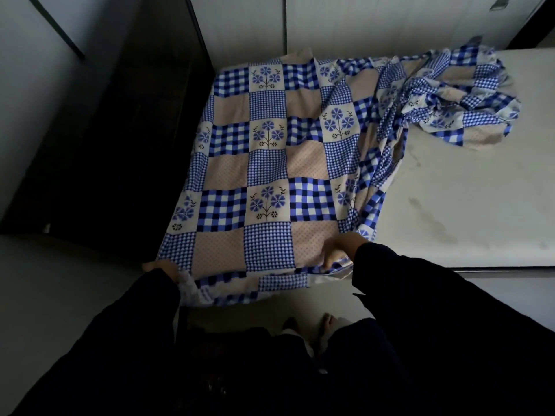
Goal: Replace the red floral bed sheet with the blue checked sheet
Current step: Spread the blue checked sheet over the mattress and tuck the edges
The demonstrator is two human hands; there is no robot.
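Observation:
The blue checked sheet (267,163), with blue flower squares and beige dotted squares, lies spread flat over the left part of the bare white mattress (468,190). Its right part is bunched in a heap at the far right. My left hand (160,267) grips the sheet's near left corner at the mattress edge. My right hand (338,246) holds the sheet's near edge, fingers curled over the fabric. Both arms wear dark sleeves. No red floral sheet is in view.
White wall panels (390,22) stand behind the bed. A dark gap (120,130) runs along the bed's left side. My feet (312,325) stand on pale floor just below the mattress's near edge.

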